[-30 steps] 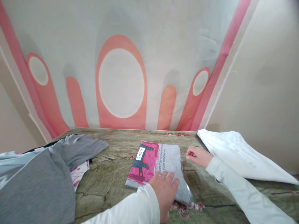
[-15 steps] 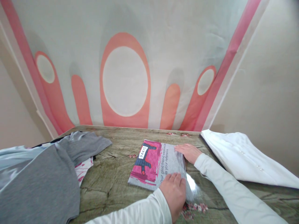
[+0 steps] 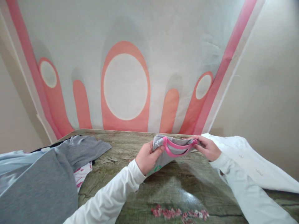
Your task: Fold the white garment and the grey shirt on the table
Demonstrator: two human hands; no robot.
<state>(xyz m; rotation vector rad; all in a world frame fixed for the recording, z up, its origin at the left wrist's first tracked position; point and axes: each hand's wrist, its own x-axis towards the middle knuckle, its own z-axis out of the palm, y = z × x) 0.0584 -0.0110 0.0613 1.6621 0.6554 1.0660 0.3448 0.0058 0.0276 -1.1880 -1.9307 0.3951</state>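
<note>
A folded grey T-shirt [image 3: 167,158] with a pink-trimmed neckline is lifted off the table, its collar edge towards me. My left hand [image 3: 147,157] pinches its left corner beside the collar, thumb on top of the cloth. At the opposite corner, my right hand [image 3: 207,148] grips the fabric next to the pink trim. A bit of green print shows low on the shirt near my left hand. The underside and far part of the shirt are hidden.
Left on the wood-patterned table [image 3: 112,183] lies a heap of clothes with a grey shirt [image 3: 46,180] on top. To the right rests a folded white garment [image 3: 252,161]. A patterned panel [image 3: 126,124] stands behind the table's far edge.
The shirt lay flat with its pink picture up and both hands resting on it. Now it is raised and turned, showing its collar, with a hand holding each corner.
</note>
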